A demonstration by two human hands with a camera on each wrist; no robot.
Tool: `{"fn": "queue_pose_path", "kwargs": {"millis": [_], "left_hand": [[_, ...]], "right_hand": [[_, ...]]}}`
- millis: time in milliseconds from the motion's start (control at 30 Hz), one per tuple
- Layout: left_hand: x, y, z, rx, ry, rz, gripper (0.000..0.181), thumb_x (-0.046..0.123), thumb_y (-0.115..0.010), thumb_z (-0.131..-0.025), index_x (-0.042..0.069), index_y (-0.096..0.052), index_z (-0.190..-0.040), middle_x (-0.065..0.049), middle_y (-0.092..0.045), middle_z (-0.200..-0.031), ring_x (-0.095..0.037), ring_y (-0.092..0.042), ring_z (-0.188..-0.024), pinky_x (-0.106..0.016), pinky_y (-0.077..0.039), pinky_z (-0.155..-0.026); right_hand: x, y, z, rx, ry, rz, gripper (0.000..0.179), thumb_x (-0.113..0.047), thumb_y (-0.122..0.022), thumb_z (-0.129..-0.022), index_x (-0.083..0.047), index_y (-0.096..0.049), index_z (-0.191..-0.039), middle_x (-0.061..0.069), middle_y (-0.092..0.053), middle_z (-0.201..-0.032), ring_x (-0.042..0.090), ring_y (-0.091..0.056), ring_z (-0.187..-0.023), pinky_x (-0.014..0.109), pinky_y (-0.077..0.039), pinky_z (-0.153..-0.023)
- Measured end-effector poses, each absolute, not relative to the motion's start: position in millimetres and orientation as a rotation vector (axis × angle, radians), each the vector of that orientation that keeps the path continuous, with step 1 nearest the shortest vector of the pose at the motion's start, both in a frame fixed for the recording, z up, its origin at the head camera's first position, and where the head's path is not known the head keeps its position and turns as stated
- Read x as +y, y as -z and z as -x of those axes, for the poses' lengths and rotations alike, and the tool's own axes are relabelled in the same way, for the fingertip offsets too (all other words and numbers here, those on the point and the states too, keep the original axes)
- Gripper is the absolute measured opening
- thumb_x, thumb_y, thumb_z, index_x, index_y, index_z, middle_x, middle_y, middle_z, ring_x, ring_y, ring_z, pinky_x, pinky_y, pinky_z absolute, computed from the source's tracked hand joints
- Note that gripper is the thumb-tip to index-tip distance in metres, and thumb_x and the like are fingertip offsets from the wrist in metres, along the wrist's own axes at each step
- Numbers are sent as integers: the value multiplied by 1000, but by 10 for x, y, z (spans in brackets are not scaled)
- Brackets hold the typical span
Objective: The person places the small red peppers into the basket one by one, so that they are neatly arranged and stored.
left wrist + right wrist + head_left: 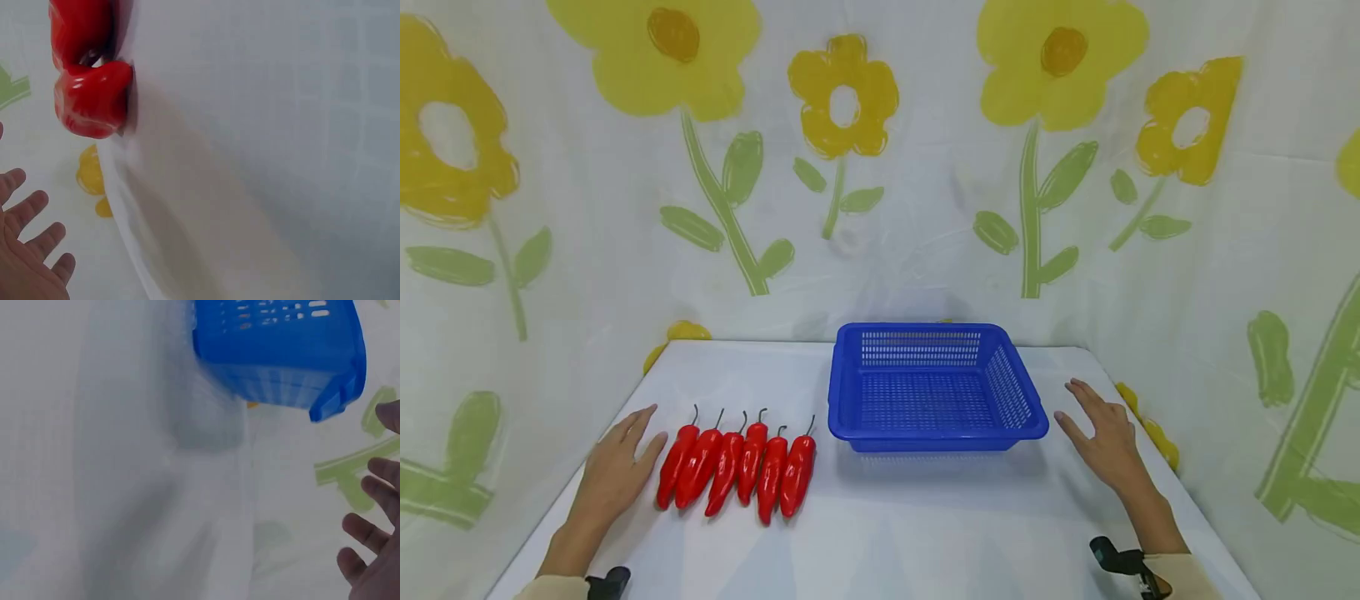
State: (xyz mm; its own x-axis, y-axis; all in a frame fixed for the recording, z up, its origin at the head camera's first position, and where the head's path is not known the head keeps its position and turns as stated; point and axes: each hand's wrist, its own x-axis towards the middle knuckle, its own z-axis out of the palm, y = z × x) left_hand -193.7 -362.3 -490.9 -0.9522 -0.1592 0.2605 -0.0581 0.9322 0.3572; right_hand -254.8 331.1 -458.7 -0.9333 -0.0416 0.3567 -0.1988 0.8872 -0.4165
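Note:
Several red chili peppers (700, 468) lie side by side in a row on the left of the table, stems pointing away from me. My left hand (613, 473) is just left of the leftmost pepper, fingers spread and holding nothing. In the left wrist view, that hand (31, 240) shows relaxed fingers, apart from the shiny red peppers (94, 100). Right of the peppers stands a blue perforated plastic basket (842, 392) with nothing in it. My right hand (1105, 442) hovers to the basket's right, its fingers loosely extended. The right wrist view shows this hand (378, 531) below the basket's corner (281, 356), not touching it.
A white cloth covers the table (910, 525). Behind it and at both sides hangs a white curtain (917, 217) printed with yellow flowers. Dark straps (1123, 557) sit on the wrists.

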Motion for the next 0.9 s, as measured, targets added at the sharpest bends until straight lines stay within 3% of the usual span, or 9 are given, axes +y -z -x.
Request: {"fn": "queue_pose_path", "kwargs": {"millis": [133, 267, 433, 467, 667, 700, 800, 900], "left_hand": [[-3616, 4887, 1880, -2750, 599, -205, 70, 34, -54, -101, 3, -24, -156, -36, -26, -148, -57, -29, -133, -80, -31, -93], [-3522, 4862, 1846, -2688, 817, -268, 69, 33, -54, -102, 1, -25, -155, -35, -27, -148, -55, -31, -133, -77, -36, -93], [-3396, 4827, 1824, -2617, 1027, -340, 69, 36, -52, -102, -2, -26, -153, -33, -36, -144, -51, -43, -126, -67, -42, -97], [-3380, 4818, 1826, -2610, 1053, -355, 69, 37, -52, -102, -2, -26, -153, -33, -37, -144, -51, -43, -125, -66, -43, -97], [-3325, 4779, 1877, -2621, 1172, -474, 72, 39, -53, -102, -1, -24, -154, -33, -35, -146, -51, -40, -130, -64, -44, -97], [-3321, 4778, 1886, -2633, 1177, -489, 72, 38, -54, -102, -2, -24, -154, -33, -35, -146, -51, -40, -130, -63, -45, -97], [-3325, 4789, 1901, -2670, 1164, -507, 71, 35, -57, -101, -3, -26, -152, -34, -37, -144, -51, -42, -128, -61, -48, -95], [-3353, 4817, 1901, -2691, 1134, -517, 71, 33, -61, -99, -4, -29, -150, -34, -40, -141, -52, -46, -124, -59, -52, -91]], "right_hand": [[3210, 4537, 2621, -2708, -702, -287, 65, -40, -55, -102, -10, -34, -155, 19, -28, -160, 37, -45, -111, 55, -49, -77], [3179, 4500, 2694, -2704, -743, -388, 64, -37, -55, -103, -13, -33, -157, 13, -24, -163, 29, -51, -102, 41, -48, -71], [3203, 4535, 2743, -2776, -894, -399, 63, -38, -56, -103, -15, -34, -157, 14, -29, -161, 23, -55, -89, 29, -49, -66], [3211, 4542, 2753, -2794, -957, -387, 63, -40, -56, -102, -16, -34, -157, 17, -38, -155, 23, -55, -86, 28, -48, -65], [3256, 4581, 2853, -2793, -1272, -459, 61, -36, -57, -102, -22, -34, -157, 15, -39, -155, 26, -55, -74, 30, -46, -59], [3264, 4595, 2870, -2788, -1281, -485, 60, -34, -57, -103, -21, -34, -157, 13, -31, -160, 24, -55, -75, 30, -47, -60], [3281, 4644, 2912, -2785, -1288, -506, 60, -32, -57, -103, -21, -34, -157, 13, -27, -162, 20, -57, -77, 28, -48, -62], [3280, 4706, 2953, -2791, -1306, -504, 60, -34, -56, -103, -24, -33, -158, 11, -25, -163, 23, -61, -90, 26, -48, -64]]}}
